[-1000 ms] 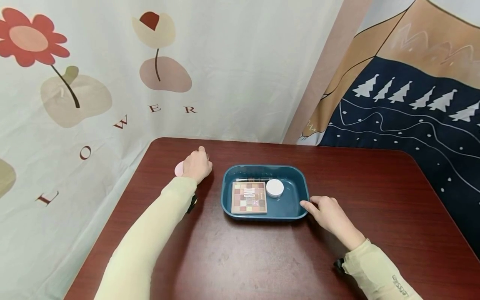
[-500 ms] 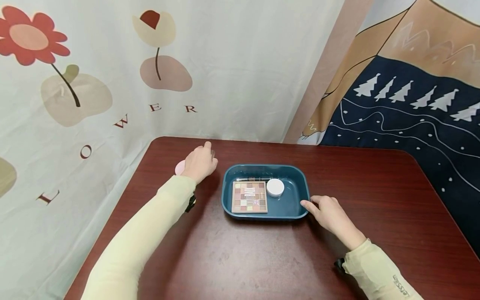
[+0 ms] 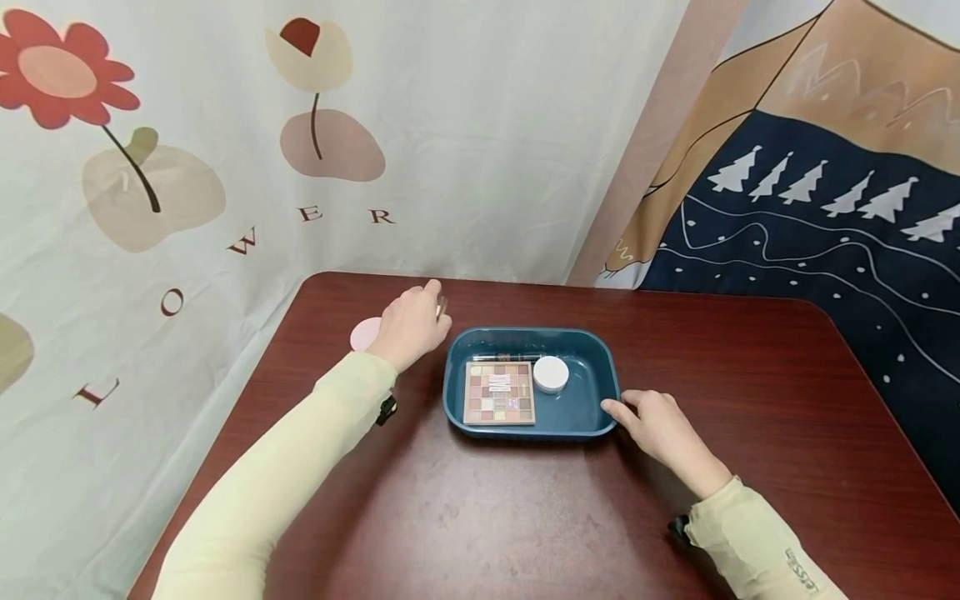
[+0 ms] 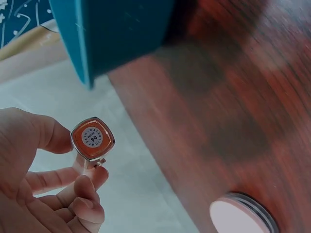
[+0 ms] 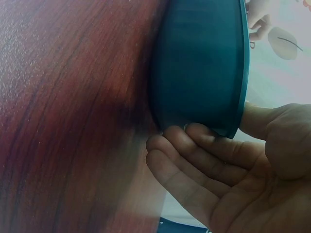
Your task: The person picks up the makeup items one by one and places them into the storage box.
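Note:
My left hand pinches a small square-ended lipstick tube between thumb and fingers, with an orange base and a round "04" label facing the wrist camera. It is raised over the table, left of the blue tray. My right hand holds the tray's right end, thumb over the rim and fingers against the outer wall. Inside the tray lie an eyeshadow palette, a white round jar and a slim dark pen-like stick along the back wall.
A round pink-topped compact rests on the table beside my left wrist. The reddish-brown table ends at a back edge against a printed curtain.
My left hand has moved right towards the tray with the lipstick tube, uncovering more of the pink compact. The right hand and the tray stay in place.

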`<action>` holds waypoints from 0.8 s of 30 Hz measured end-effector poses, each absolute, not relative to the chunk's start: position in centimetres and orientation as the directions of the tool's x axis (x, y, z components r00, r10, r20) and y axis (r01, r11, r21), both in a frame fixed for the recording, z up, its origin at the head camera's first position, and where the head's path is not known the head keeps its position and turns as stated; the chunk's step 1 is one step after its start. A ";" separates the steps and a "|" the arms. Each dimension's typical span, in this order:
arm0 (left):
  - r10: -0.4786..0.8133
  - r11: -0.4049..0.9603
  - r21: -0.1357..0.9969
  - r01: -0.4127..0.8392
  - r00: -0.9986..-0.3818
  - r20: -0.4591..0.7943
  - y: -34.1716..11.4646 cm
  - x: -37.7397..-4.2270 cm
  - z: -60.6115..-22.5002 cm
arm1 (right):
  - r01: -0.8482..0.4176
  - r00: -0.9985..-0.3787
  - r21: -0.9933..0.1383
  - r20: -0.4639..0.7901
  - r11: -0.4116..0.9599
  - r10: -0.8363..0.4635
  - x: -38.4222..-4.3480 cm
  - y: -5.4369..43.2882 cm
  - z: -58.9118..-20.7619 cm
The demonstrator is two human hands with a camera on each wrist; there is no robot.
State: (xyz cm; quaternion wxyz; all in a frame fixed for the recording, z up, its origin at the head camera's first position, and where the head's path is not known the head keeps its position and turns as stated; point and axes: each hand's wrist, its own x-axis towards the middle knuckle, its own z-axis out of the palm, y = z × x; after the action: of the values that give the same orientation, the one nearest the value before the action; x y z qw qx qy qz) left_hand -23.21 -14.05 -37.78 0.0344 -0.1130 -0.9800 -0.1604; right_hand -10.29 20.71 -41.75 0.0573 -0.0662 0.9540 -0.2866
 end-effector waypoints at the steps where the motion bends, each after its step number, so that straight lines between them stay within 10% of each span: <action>1: 0.219 0.921 0.305 0.242 -0.970 0.108 -13.9 -23.1 -37.7 | -0.094 -0.985 -0.554 -0.071 0.827 -0.160 -10.3 20.7 -41.7; 24: 0.406 0.822 0.357 0.443 -0.896 0.179 -9.3 -19.7 -36.6 | -0.089 -0.984 -0.544 -0.083 0.834 -0.159 -10.4 20.7 -41.8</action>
State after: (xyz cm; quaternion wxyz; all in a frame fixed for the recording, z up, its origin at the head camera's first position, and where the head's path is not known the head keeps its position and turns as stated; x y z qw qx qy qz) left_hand -19.68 -9.33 -36.57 0.0475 -0.2227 -0.9533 -0.1985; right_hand -10.44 20.74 -41.83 0.0626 -0.0649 0.9556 -0.2805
